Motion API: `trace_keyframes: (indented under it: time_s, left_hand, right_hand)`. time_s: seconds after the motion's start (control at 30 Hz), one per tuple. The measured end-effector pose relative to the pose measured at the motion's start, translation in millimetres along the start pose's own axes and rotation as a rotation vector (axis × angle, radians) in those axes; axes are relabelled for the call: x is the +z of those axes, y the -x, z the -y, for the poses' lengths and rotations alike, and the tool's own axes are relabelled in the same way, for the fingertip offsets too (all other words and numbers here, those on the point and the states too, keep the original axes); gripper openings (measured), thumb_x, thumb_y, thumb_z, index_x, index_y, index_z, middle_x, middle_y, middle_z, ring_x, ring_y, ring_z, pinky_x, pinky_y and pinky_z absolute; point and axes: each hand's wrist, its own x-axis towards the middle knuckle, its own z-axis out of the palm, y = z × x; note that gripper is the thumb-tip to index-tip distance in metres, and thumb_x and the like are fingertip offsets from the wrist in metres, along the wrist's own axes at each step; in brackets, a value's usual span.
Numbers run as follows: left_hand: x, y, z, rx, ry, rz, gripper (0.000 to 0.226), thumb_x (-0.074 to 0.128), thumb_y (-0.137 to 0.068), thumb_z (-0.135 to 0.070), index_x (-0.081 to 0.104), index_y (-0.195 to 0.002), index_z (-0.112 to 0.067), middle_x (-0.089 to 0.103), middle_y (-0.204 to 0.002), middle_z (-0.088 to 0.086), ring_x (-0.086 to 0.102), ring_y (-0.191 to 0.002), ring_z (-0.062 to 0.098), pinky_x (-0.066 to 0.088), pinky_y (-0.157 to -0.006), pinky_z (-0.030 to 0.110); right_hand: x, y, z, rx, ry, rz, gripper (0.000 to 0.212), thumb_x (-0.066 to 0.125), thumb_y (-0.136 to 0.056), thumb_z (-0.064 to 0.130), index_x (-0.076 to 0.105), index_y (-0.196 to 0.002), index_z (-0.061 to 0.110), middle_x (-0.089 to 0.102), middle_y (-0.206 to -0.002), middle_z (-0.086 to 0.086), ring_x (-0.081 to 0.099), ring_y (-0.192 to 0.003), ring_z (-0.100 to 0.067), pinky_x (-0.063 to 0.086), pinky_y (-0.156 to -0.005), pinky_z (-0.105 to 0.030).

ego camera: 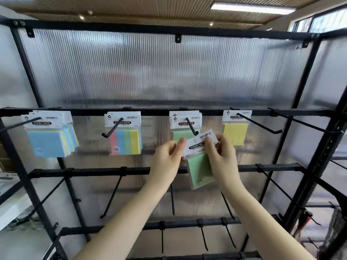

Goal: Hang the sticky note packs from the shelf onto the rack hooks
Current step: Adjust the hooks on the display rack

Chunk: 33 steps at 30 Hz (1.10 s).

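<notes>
Below the third hook (191, 126), left hand (168, 156) and right hand (221, 152) pinch the green pack (200, 166) (tilted); level it, steer its hole toward one o'clock.

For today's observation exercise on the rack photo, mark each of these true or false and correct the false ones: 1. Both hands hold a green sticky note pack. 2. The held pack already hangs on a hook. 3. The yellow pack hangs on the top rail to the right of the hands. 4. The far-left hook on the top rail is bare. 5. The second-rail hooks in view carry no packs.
1. True: the left hand and right hand pinch the green sticky note pack at its header card.
2. False: it is tilted, just below the tip of the hook.
3. True: the yellow pack hangs there.
4. False: blue packs hang there.
5. True: the second-rail hooks are bare.
</notes>
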Motion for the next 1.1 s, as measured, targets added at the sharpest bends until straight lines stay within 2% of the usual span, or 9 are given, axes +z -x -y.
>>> trace_keyframes:
  time_s: [0.13,0.23,0.37,0.5,0.63,0.83,0.93,1.0,1.1]
  left_hand:
    - [-5,17,-15,0.123,0.057,-0.038,0.02,0.058,-0.091,-0.033,0.065,-0.083,-0.016,0.066,-0.072,-0.008,0.06,-0.066,0.001,0.042,-0.059,0.012]
    - [-9,24,-26,0.217,0.05,-0.088,0.021,0.059,-0.09,-0.035,0.059,-0.073,-0.022,0.056,-0.063,-0.011,0.05,-0.06,0.001,0.039,-0.057,0.015]
    - [-10,18,-38,0.245,0.08,-0.123,0.036,0.058,-0.09,-0.033,0.043,-0.062,-0.017,0.047,-0.057,-0.003,0.042,-0.057,0.004,0.036,-0.056,0.025]
    - [-6,8,-41,0.226,0.089,-0.13,0.029,0.059,-0.092,-0.029,0.051,-0.064,-0.025,0.049,-0.055,-0.012,0.042,-0.055,0.002,0.035,-0.055,0.019]
    - [-2,4,-34,0.2,0.071,-0.147,0.026,0.059,-0.092,-0.025,0.06,-0.072,-0.009,0.053,-0.061,0.01,0.048,-0.058,0.016,0.036,-0.055,0.027]
    - [3,-2,-17,0.182,-0.041,-0.194,0.022,0.059,-0.092,-0.026,0.05,-0.074,-0.034,0.054,-0.063,-0.019,0.051,-0.064,-0.004,0.036,-0.059,0.009]
    - [6,-11,-7,0.153,-0.099,-0.269,0.017,0.061,-0.087,-0.036,0.052,-0.1,-0.03,0.057,-0.093,-0.019,0.054,-0.092,-0.001,0.04,-0.079,0.008]
    - [7,-19,1,0.151,-0.096,-0.309,0.033,0.061,-0.084,-0.039,0.052,-0.11,-0.022,0.055,-0.104,-0.01,0.051,-0.102,0.003,0.038,-0.088,0.01]
    - [5,-32,10,0.147,-0.136,-0.324,0.037,0.065,-0.086,-0.031,0.052,-0.115,-0.013,0.053,-0.109,-0.003,0.05,-0.108,0.013,0.038,-0.091,0.015]
  right_hand:
    - [-1,25,16,-0.094,-0.079,0.015,0.012,0.057,-0.089,0.032,0.058,-0.084,0.022,0.062,-0.072,0.01,0.052,-0.063,0.001,0.04,-0.058,-0.011]
    - [-3,37,27,-0.195,-0.093,-0.009,0.014,0.059,-0.084,0.032,0.052,-0.074,0.027,0.062,-0.069,0.019,0.053,-0.061,0.003,0.039,-0.057,-0.009]
    - [-3,33,37,-0.251,-0.09,-0.042,0.019,0.064,-0.089,0.027,0.053,-0.073,0.021,0.065,-0.072,0.013,0.054,-0.063,0.0,0.042,-0.058,-0.016]
    - [-3,17,39,-0.214,-0.104,-0.008,0.019,0.063,-0.09,0.02,0.055,-0.074,0.015,0.064,-0.07,0.018,0.056,-0.065,0.003,0.042,-0.062,-0.013]
    - [-3,9,32,-0.167,-0.055,0.026,0.025,0.062,-0.092,0.018,0.052,-0.071,0.009,0.06,-0.066,0.01,0.054,-0.062,-0.003,0.041,-0.06,-0.015]
    - [1,-5,21,-0.155,0.022,0.07,0.035,0.061,-0.092,0.014,0.04,-0.065,0.02,0.052,-0.055,0.021,0.044,-0.052,0.006,0.033,-0.052,-0.009]
    - [3,-11,17,-0.109,-0.005,0.122,0.008,0.061,-0.092,0.02,0.053,-0.09,0.019,0.062,-0.081,0.019,0.057,-0.075,0.005,0.042,-0.068,-0.013]
    - [3,-19,13,-0.094,0.032,0.122,0.025,0.063,-0.09,0.023,0.051,-0.111,0.019,0.06,-0.101,0.011,0.059,-0.096,-0.001,0.048,-0.08,-0.02]
    - [2,-31,6,-0.089,0.114,0.135,0.036,0.065,-0.089,0.024,0.046,-0.119,0.018,0.056,-0.114,0.005,0.055,-0.108,-0.009,0.049,-0.09,-0.028]
